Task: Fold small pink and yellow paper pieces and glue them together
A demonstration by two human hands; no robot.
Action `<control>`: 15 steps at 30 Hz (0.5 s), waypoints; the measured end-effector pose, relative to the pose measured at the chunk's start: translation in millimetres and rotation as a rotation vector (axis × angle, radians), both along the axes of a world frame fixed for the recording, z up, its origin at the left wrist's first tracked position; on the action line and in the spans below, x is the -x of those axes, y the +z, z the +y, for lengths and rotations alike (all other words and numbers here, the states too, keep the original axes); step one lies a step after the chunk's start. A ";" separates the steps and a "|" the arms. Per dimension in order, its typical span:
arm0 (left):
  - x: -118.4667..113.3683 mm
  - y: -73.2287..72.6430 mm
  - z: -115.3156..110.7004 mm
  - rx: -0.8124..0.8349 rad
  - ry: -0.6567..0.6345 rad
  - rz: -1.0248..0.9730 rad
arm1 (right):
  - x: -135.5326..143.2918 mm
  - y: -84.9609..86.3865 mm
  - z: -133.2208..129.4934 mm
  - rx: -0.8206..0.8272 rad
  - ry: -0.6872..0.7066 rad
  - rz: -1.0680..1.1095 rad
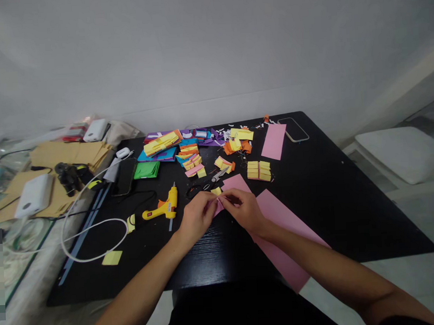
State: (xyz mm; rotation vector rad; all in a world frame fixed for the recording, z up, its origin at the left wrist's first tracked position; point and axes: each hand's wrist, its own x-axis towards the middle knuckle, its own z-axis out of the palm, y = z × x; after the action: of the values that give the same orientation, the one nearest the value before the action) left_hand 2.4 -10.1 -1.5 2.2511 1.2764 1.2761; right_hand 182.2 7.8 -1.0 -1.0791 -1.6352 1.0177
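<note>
Near the table's middle, my left hand point(199, 212) and my right hand point(243, 209) meet with fingers pinched on a small piece of pink paper point(218, 208). Just beyond the fingertips lie a yellow scrap point(216, 191) and a pair of scissors point(217, 177). A large pink sheet point(288, 226) lies partly under my right forearm, and another pink sheet point(237, 183) shows behind my right hand. To the left of my left hand rests a yellow glue gun point(165, 206), its nozzle pointing away from me.
The black table point(348, 209) holds folded yellow strips point(258, 170), a green stack point(147, 170), coloured paper bundles point(162, 143) and a far pink sheet point(274, 141). Phones lie at left point(125, 177) and far right point(293, 130). A white cable point(95, 260) loops at left, near a yellow square point(112, 258).
</note>
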 end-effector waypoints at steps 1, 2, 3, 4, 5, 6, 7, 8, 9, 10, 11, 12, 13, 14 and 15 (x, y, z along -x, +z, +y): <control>-0.2 0.7 0.2 -0.015 -0.007 0.001 | -0.2 0.1 -0.1 -0.002 -0.001 -0.002; -0.2 1.3 0.3 -0.030 -0.015 0.005 | -0.5 0.1 -0.2 -0.002 0.002 -0.004; -0.2 1.8 0.5 -0.044 -0.023 0.011 | -0.8 0.1 -0.3 -0.002 0.004 -0.004; 0.0 2.2 0.6 -0.057 -0.031 0.018 | -1.1 0.1 -0.3 -0.001 0.008 -0.002; 0.2 2.3 0.6 -0.069 -0.036 0.027 | -1.4 0.0 -0.2 -0.001 0.009 -0.001; 0.5 2.3 0.6 -0.078 -0.040 0.036 | -1.5 -0.2 -0.1 -0.003 0.008 0.000; 0.9 2.2 0.5 -0.083 -0.041 0.044 | -1.6 -0.5 0.1 -0.007 0.007 0.001; 1.3 2.0 0.5 -0.084 -0.042 0.051 | -1.6 -0.8 0.3 -0.010 0.006 0.003; 1.7 1.8 0.4 -0.084 -0.041 0.055 | -1.6 -1.2 0.5 -0.013 0.008 0.005; 2.0 1.7 0.3 -0.078 -0.039 0.058 | -1.5 -1.5 0.6 -0.014 0.011 0.008; 2.3 1.6 0.2 -0.070 -0.036 0.059 | -1.5 -1.8 0.7 -0.014 0.015 0.011; 2.6 1.7 0.2 -0.065 -0.032 0.059 | -1.4 -2.0 0.6 -0.012 0.020 0.013; 2.8 1.8 0.2 -0.063 -0.029 0.058 | -1.2 -2.1 0.4 -0.012 0.023 0.016; 3.0 2.0 0.2 -0.065 -0.028 0.059 | -1.1 -2.2 0.1 -0.012 0.024 0.021; 3.2 2.3 0.2 -0.070 -0.027 0.060 | -1.0 -2.1 -0.2 -0.013 0.025 0.026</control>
State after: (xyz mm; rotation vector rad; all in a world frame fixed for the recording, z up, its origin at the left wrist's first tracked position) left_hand -0.8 -9.9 0.8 2.3639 1.2349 1.2720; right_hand 183.2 7.6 -3.2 -1.0351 -1.6361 1.0324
